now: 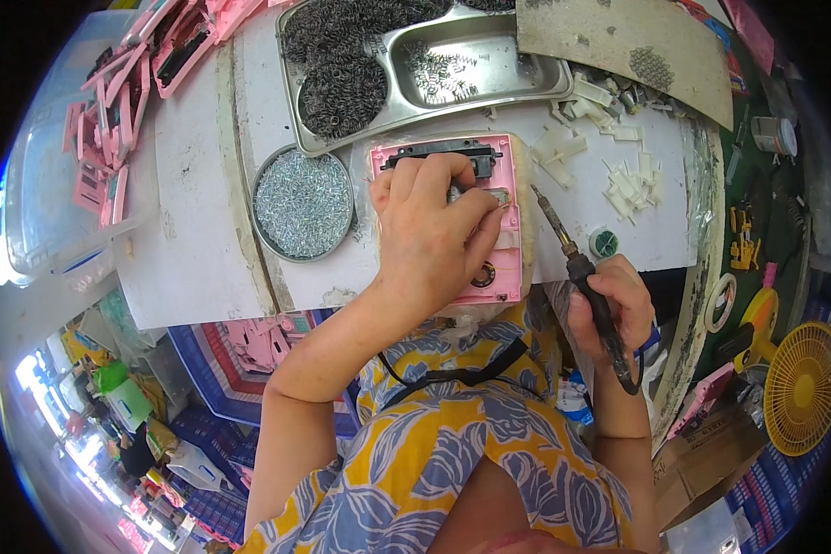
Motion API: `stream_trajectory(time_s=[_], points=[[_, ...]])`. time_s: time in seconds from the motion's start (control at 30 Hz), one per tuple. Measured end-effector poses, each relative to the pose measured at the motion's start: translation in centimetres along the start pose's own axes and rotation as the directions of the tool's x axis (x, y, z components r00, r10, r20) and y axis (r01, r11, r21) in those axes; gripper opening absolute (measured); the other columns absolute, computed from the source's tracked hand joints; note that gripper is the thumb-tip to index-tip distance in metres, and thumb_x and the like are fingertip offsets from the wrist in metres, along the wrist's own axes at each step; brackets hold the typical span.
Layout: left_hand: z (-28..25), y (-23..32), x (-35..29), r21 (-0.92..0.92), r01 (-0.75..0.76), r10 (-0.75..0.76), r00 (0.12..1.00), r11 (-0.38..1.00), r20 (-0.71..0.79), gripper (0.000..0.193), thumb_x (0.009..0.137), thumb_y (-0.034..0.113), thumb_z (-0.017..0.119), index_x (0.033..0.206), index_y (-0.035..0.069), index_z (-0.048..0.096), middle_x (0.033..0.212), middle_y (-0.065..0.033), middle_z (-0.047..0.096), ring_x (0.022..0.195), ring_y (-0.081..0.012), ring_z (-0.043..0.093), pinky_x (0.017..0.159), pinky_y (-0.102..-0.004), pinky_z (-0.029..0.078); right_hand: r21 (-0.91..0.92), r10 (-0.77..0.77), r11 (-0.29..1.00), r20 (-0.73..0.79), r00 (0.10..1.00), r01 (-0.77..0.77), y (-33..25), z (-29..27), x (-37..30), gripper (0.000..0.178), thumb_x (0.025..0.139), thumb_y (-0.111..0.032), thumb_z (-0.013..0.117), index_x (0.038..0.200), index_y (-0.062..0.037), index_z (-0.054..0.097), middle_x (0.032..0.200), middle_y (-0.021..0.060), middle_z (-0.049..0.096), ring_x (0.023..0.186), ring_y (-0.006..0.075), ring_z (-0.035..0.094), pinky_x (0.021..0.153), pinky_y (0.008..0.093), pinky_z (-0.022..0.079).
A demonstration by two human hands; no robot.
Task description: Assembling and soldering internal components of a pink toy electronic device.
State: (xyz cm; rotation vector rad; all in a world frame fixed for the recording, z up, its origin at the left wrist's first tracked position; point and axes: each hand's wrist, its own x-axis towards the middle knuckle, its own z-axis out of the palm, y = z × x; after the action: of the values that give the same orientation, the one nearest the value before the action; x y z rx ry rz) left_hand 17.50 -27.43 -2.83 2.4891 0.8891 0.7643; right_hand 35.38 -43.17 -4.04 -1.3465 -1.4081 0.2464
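Crowding the far side of your worktop [185, 212], a metal tray [399, 83] of dark springs [342, 102] stands just beyond the pink casing [508, 268], which lies before you. A round dish [305, 259] of small metal pins [303, 205] sits to its left, white parts [631, 187] to its right. Your left hand [429, 217] arches palm-down over the casing; whether its bent fingers pinch anything, I can't tell. Your right hand [619, 300] grasps a soldering iron [580, 268], tip slanting toward the casing's right edge.
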Motion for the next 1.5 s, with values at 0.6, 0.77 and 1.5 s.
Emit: stream_trajectory(time_s=[0.6, 0.77, 1.5], points=[[0.0, 0.4, 0.4, 0.060, -0.002, 0.002, 1.000, 0.998, 0.000, 0.012, 0.074, 0.015, 0.079, 0.084, 0.012, 0.072, 0.098, -0.0046, 0.058, 0.091, -0.0254, 0.055, 0.082, -0.0414, 0.035, 0.010, -0.026, 1.000, 0.034, 0.999, 0.025, 0.1, 0.3, 0.8, 0.029, 0.078, 0.002, 0.076, 0.103, 0.0004, 0.061, 0.068, 0.0071, 0.058, 0.055, 0.0212, 0.054, 0.050, 0.0307, 0.041], [0.3, 0.9, 0.9, 0.111, 0.021, -0.022, 1.000, 0.994, 0.004, 0.010, 0.074, 0.015, 0.076, 0.080, 0.011, 0.069, 0.094, -0.0052, 0.056, 0.088, -0.0260, 0.053, 0.082, -0.0427, 0.035, 0.010, 0.000, 1.000, 0.062, 0.998, -0.001, 0.2, 0.5, 0.7, 0.032, 0.075, 0.004, 0.077, 0.103, -0.0001, 0.062, 0.070, 0.0080, 0.060, 0.056, 0.0217, 0.055, 0.051, 0.0310, 0.042], [0.7, 1.3, 1.3, 0.152, 0.026, -0.027, 1.000, 0.988, 0.007, 0.011, 0.073, 0.017, 0.074, 0.076, 0.010, 0.066, 0.092, -0.0059, 0.053, 0.087, -0.0276, 0.051, 0.081, -0.0445, 0.034, -0.133, -0.139, 0.978, 0.145, 0.980, 0.159, 0.5, 1.6, 0.1, 0.038, 0.072, 0.006, 0.076, 0.105, -0.0040, 0.060, 0.072, 0.0092, 0.060, 0.057, 0.0241, 0.056, 0.051, 0.0330, 0.044]])
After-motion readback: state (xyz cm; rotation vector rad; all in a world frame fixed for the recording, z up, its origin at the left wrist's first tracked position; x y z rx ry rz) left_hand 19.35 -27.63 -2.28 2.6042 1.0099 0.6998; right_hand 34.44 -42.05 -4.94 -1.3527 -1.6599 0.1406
